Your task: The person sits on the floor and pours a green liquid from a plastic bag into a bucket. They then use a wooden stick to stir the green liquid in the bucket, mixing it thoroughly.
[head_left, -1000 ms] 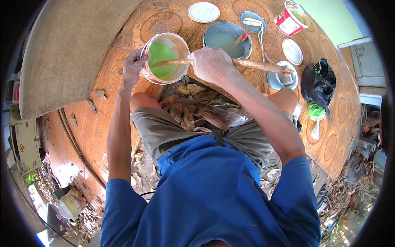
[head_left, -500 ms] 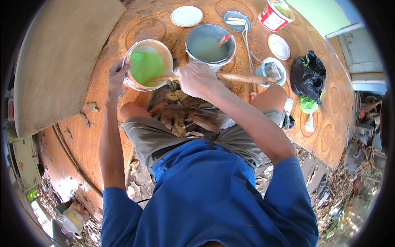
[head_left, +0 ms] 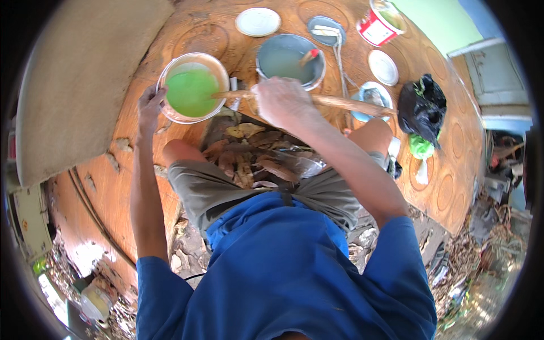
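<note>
My left hand (head_left: 151, 106) grips the left rim of a white bucket (head_left: 222, 70) that holds bright green paint (head_left: 191, 93). The bucket leans a little toward me. My right hand (head_left: 281, 101) is wrapped round a wooden stick (head_left: 345, 104), held nearly level. Its left end crosses the bucket's right rim and meets the edge of the paint; its other end reaches out over a small light-blue tub (head_left: 374, 95). Just beyond my right hand stands a bucket of greyish liquid (head_left: 280, 59), with a red-tipped brush (head_left: 308, 56) leaning in it.
White lids (head_left: 258, 22) lie on the brown patterned sheet (head_left: 362, 56). A paint roller (head_left: 327, 31) rests on a grey lid. A red-and-white bucket (head_left: 378, 27) stands at the far right, a black plastic bag (head_left: 424, 107) nearer. A large board (head_left: 79, 85) is at left; dry leaves (head_left: 249, 153) lie between my knees.
The green-paint bucket and my left hand have shifted slightly left. My right hand has moved a little right and away from me, drawing the stick rightward toward the bucket's rim.
</note>
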Tool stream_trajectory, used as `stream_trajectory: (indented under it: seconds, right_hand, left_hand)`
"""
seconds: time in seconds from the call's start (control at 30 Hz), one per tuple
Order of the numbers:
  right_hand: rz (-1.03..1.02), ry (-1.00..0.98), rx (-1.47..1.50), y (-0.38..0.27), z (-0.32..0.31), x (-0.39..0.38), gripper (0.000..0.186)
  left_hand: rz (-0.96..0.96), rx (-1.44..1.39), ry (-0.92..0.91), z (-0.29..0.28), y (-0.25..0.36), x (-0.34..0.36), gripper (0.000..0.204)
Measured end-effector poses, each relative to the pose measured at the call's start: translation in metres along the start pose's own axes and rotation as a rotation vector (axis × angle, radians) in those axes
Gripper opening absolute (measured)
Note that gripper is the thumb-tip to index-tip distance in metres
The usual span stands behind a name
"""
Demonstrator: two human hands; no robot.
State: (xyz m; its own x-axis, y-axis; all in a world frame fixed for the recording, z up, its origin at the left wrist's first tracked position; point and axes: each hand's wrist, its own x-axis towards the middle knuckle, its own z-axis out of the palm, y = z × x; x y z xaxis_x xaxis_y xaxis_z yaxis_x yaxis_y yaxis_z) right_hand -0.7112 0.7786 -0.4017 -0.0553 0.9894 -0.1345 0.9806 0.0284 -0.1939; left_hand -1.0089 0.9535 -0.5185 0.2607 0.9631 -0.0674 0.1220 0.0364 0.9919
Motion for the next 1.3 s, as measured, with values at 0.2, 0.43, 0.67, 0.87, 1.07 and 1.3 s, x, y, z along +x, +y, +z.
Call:
stream_trajectory:
  seconds: [0.2,0.43,0.67,0.87,1.07,1.3]
  right_hand:
    - [0.013,0.077,0.035,-0.006,-0.032,-0.01,0.023]
    - [-0.075,0.134,-0.083,-0.016,-0.028,-0.012,0.025]
    - [-0.122,0.163,-0.131,-0.023,-0.033,-0.003,0.027]
    - [-0.137,0.181,-0.161,-0.016,-0.034,0.0,0.026]
    - [-0.121,0.121,-0.139,-0.006,-0.03,0.004,0.024]
    - [-0.291,0.234,-0.114,-0.009,-0.036,0.015,0.014]
  left_hand:
    - [-0.071,-0.092,0.169,-0.035,-0.019,0.001,0.017]
    - [-0.224,-0.282,0.381,-0.04,-0.036,-0.008,0.016]
    - [-0.285,-0.395,0.366,-0.03,-0.07,-0.027,0.012]
    - [-0.273,-0.419,0.413,-0.017,-0.075,-0.024,0.015]
    - [0.022,0.547,0.809,0.008,-0.068,-0.028,0.033]
    - [0.546,0.766,-0.073,0.133,0.091,-0.075,0.046]
